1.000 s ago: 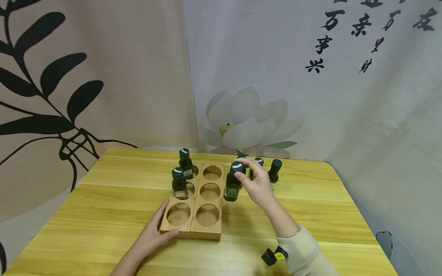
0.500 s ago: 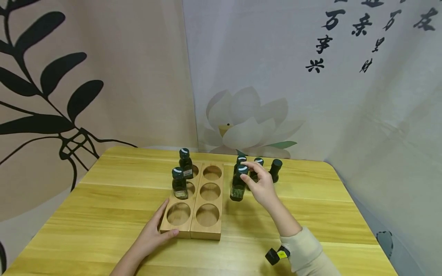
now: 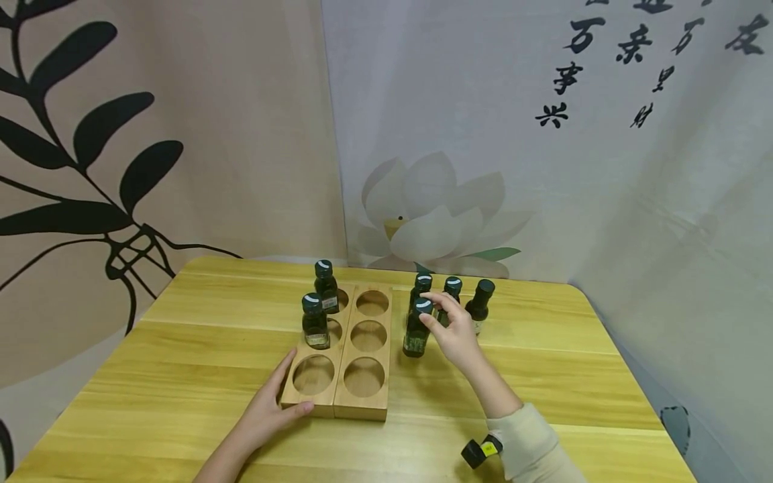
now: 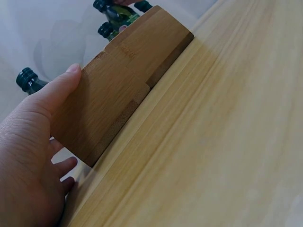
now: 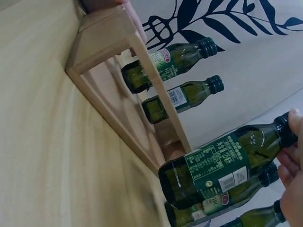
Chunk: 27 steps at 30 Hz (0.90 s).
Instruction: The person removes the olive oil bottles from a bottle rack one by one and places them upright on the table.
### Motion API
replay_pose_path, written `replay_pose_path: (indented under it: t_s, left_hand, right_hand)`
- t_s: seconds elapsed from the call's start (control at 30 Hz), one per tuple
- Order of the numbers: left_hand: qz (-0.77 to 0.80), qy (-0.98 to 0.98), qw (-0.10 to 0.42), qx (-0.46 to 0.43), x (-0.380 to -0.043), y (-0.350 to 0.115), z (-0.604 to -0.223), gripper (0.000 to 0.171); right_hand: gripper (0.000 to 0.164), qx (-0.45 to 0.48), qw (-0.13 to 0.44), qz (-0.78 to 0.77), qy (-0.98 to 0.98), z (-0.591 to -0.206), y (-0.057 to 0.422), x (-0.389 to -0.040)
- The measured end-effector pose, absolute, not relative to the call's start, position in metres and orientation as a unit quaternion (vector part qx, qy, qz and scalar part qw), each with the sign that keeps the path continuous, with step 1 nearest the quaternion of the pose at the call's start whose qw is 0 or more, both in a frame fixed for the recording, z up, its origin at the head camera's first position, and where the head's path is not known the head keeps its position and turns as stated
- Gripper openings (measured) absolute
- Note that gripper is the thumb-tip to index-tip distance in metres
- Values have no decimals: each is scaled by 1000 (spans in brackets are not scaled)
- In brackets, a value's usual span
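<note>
My right hand [image 3: 457, 335] pinches the dark cap of a small green glass bottle [image 3: 415, 337], held upright just right of the wooden rack [image 3: 360, 406]. In the right wrist view this bottle [image 5: 220, 163] shows a green label with a barcode. My left hand [image 3: 270, 404] grips the rack's near left corner, thumb on the front face and fingers along the side. Two similar bottles stand in the left column, one in the far hole [image 3: 326, 288], one in the middle hole [image 3: 315, 323]. The other round holes hold nothing.
Behind the right hand stand three more dark-capped bottles: one behind the held bottle [image 3: 421, 283], one in the middle [image 3: 451, 287], one farthest right [image 3: 479, 306]. A printed cloth [image 3: 459, 100] hangs behind the wood-grain table [image 3: 574, 376].
My right hand has carried the bottle right, away from the rack's edge, and then slightly lower and nearer. My left hand and the rack have stayed put.
</note>
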<state>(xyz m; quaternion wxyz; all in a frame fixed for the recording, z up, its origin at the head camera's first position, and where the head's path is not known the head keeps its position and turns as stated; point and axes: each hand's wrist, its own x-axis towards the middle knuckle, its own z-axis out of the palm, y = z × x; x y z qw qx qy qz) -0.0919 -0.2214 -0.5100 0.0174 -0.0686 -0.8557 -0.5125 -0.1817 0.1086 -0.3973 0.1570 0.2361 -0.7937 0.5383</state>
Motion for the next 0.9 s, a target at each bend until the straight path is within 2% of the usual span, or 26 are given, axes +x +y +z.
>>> replay_pose_path:
  t_s: [0.47, 0.9]
  left_hand:
    - [-511, -857, 17, -65, -91, -221, -510, 100]
    - [-513, -856, 16, -68, -92, -221, -510, 101]
  right_hand:
    - [31, 234, 149, 546, -791, -413, 109, -184]
    - [33, 217, 151, 539, -800, -412, 107, -183]
